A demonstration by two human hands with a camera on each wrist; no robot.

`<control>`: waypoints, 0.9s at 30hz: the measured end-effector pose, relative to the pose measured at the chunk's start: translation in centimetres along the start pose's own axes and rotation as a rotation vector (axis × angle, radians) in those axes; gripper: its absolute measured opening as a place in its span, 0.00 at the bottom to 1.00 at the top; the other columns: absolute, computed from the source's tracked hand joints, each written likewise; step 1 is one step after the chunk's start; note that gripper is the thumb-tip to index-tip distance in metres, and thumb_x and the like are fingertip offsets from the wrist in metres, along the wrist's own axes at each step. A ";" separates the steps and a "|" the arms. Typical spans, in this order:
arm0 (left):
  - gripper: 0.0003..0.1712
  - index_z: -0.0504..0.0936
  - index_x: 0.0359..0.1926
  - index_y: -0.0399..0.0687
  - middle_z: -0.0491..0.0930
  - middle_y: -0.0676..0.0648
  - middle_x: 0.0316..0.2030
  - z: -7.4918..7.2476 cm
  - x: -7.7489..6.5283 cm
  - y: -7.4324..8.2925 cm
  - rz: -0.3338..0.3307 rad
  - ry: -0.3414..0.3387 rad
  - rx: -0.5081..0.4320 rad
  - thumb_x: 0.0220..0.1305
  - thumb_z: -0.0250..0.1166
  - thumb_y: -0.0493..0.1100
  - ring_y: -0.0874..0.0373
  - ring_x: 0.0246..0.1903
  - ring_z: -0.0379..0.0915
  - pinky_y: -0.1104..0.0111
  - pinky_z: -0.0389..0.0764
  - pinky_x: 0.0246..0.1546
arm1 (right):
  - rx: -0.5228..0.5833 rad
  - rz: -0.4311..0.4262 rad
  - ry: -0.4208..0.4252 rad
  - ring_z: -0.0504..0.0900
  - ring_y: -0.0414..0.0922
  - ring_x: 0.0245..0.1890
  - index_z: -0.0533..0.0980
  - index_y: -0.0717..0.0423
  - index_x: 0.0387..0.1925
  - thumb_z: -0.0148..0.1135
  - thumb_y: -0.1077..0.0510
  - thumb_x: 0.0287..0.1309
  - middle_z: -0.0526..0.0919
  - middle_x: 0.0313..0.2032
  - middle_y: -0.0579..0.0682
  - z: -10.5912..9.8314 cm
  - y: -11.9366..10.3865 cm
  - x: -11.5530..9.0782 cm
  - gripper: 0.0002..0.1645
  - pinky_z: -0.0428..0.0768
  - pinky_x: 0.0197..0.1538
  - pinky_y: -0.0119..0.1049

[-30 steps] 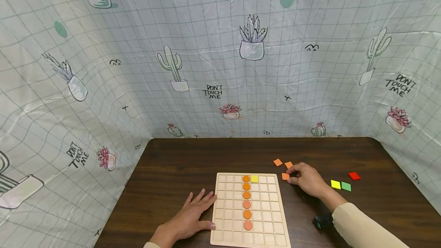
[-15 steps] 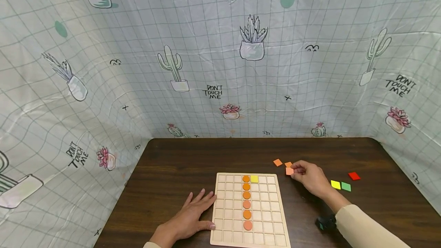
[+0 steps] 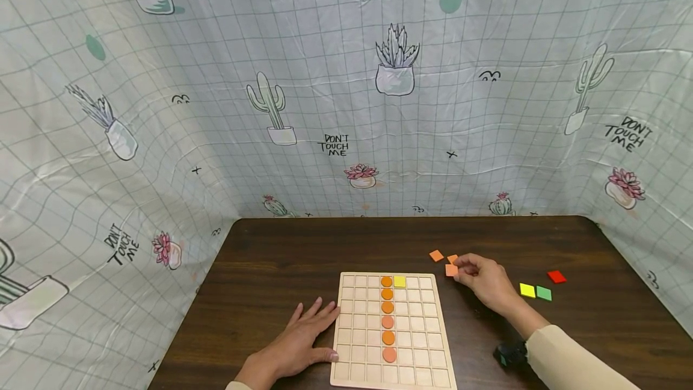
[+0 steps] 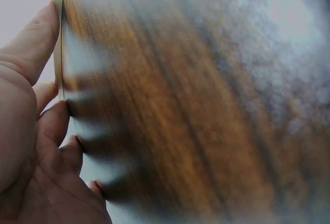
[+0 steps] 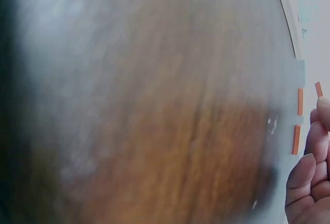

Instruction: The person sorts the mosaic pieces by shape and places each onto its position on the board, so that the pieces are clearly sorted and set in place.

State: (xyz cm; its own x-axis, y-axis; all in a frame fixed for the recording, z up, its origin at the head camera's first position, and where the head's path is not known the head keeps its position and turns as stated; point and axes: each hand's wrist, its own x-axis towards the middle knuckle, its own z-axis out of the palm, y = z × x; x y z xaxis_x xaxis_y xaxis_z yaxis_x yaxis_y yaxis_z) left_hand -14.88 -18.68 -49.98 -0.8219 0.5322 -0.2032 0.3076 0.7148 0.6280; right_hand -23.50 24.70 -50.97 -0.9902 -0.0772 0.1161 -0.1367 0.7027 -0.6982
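Note:
My right hand [image 3: 487,281] pinches an orange square tile [image 3: 451,270] between thumb and fingertips. In the right wrist view this tile [image 5: 319,89] is raised off the table. Two more orange square tiles lie close by, one orange tile [image 3: 436,256] apart and the other orange tile [image 3: 452,259] partly behind my fingers. My left hand [image 3: 298,342] rests with spread fingers at the left side of a wooden grid board [image 3: 360,337]; its thumb and fingertips touch the board's edge. A column of orange discs [image 3: 387,307] and one yellow square tile [image 3: 399,281] sit in the board's cells.
Right of my right hand, a yellow tile [image 3: 527,290], a green tile [image 3: 544,293] and a red tile [image 3: 556,277] lie on the dark wooden table [image 3: 260,269]. A cactus-printed curtain [image 3: 335,107] stands behind the table and at both sides.
One second ago the orange square tile lay on the table at my right fingertips. It was then picked up, and has since shifted slightly left. My left hand has stayed put.

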 end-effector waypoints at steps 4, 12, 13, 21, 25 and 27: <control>0.53 0.59 0.84 0.54 0.55 0.47 0.83 0.0 0.0 0.0 0.000 0.000 0.001 0.64 0.71 0.62 0.40 0.84 0.40 0.35 0.33 0.80 | 0.011 -0.012 0.004 0.87 0.46 0.41 0.84 0.59 0.51 0.74 0.60 0.65 0.90 0.42 0.52 0.2 -0.3 0.0 0.15 0.84 0.40 0.34; 0.53 0.59 0.83 0.53 0.55 0.47 0.83 0.1 0.1 -0.1 -0.002 0.004 0.010 0.64 0.70 0.63 0.40 0.84 0.41 0.35 0.34 0.80 | 0.030 -0.001 0.016 0.87 0.47 0.40 0.84 0.59 0.52 0.74 0.62 0.64 0.90 0.41 0.53 0.5 -0.8 0.1 0.15 0.84 0.38 0.34; 0.53 0.59 0.83 0.53 0.55 0.47 0.83 0.1 0.1 -0.1 -0.002 0.005 0.010 0.64 0.70 0.63 0.40 0.84 0.41 0.35 0.34 0.80 | 0.034 0.002 0.017 0.87 0.47 0.41 0.84 0.60 0.52 0.74 0.62 0.64 0.90 0.41 0.53 0.5 -0.9 0.1 0.16 0.84 0.38 0.34; 0.53 0.59 0.84 0.54 0.55 0.47 0.83 0.1 0.1 -0.1 0.003 0.001 -0.001 0.65 0.70 0.63 0.40 0.84 0.40 0.35 0.33 0.80 | 0.059 0.000 0.012 0.87 0.47 0.42 0.84 0.59 0.52 0.73 0.64 0.65 0.90 0.42 0.53 0.8 -1.5 0.1 0.15 0.84 0.39 0.32; 0.53 0.59 0.83 0.53 0.55 0.46 0.83 0.1 0.1 -0.1 0.001 0.002 -0.004 0.64 0.70 0.62 0.39 0.84 0.40 0.35 0.33 0.80 | 0.076 -0.005 0.014 0.87 0.46 0.41 0.84 0.59 0.52 0.72 0.65 0.65 0.90 0.41 0.53 1.0 -1.8 0.1 0.14 0.84 0.38 0.31; 0.53 0.60 0.83 0.52 0.55 0.46 0.83 0.1 0.1 -0.1 0.000 0.005 -0.004 0.64 0.71 0.62 0.39 0.84 0.40 0.35 0.33 0.80 | 0.085 -0.010 0.014 0.87 0.46 0.41 0.84 0.59 0.52 0.72 0.65 0.65 0.90 0.41 0.53 1.1 -1.9 0.1 0.14 0.84 0.38 0.30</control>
State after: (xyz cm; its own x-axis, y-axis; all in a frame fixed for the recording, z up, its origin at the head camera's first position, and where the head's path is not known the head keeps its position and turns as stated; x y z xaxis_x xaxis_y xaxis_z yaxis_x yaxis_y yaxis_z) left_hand -14.93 -18.67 -50.09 -0.8243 0.5299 -0.1995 0.3055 0.7129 0.6313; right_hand -23.42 22.63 -50.41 -0.9884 -0.0733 0.1330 -0.1489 0.6392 -0.7545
